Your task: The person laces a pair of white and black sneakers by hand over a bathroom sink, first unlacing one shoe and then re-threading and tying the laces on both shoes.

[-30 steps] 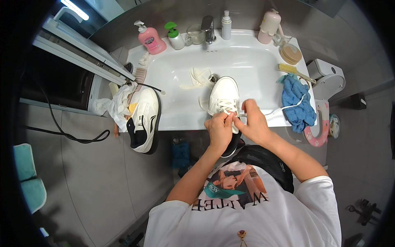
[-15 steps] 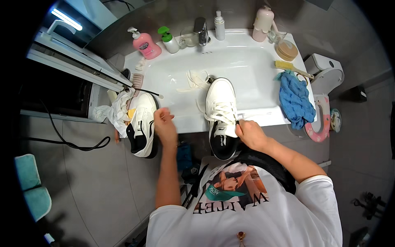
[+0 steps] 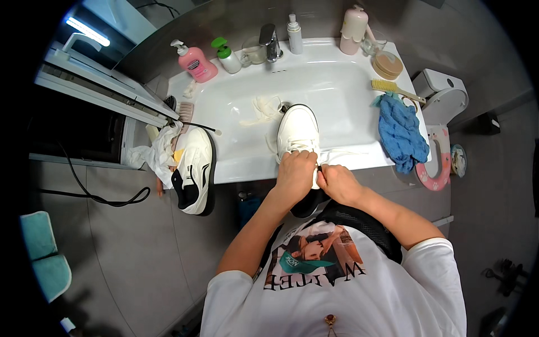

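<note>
A white sneaker lies across the front rim of the white sink, toe pointing into the basin, heel hanging over the edge toward the person. Both hands meet on its laces: the left hand is curled down over the tongue, fingers closed on the lacing, and the right hand is just beside it, fingertips pinching a white lace that trails off to the right along the rim. The two hands touch — they cover the rear half of the shoe, so the knot itself is hidden.

Loose in the basin, near the toe, sits a crumpled pale lace or cloth. A second sneaker, white with black panels, rests on the left corner of the worktop beside a bunched white rag and a small brush. A blue cloth drapes over the right rim, with a yellow-bristled scrub brush just above it.

Along the back edge stand a pink pump bottle, a green-capped bottle, the tap, a slim white pump bottle and a pale pink container — all well apart from the hands. A toilet stands to the right of the sink.
</note>
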Demonstrator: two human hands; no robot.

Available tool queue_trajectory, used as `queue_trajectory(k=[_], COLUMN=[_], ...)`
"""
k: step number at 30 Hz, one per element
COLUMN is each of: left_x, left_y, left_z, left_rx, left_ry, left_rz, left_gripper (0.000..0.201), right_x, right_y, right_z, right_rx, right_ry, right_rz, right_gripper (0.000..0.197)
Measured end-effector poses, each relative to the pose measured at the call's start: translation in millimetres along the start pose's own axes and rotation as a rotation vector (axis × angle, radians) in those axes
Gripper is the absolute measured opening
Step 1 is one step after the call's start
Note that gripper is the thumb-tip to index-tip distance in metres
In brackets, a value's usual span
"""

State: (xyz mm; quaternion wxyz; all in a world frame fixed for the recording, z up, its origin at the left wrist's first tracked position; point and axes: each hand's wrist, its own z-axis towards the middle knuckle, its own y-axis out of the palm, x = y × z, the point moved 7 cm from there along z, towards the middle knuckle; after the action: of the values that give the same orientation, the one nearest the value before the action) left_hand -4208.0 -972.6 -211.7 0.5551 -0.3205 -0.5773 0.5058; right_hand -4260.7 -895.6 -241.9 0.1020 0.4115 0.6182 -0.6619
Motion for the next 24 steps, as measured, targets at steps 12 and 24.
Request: queue_trajectory(k=[12,24], left_x=[-84,4], left_y=[-73,-32], left_z=[-51,-27], left_rx=[0.369,0.142], left_ry=[-0.336,0.042], left_rz=[0.194,-0.036], left_gripper=[0.008,0.023], right_x=[1,-8], right_y=[3,8], right_z=[2,-9], right_rx=[-0.041,0.005], right_ry=[0.096,0.015], right_rz=[0.016,-0.021], right_gripper=[0.028,0.025])
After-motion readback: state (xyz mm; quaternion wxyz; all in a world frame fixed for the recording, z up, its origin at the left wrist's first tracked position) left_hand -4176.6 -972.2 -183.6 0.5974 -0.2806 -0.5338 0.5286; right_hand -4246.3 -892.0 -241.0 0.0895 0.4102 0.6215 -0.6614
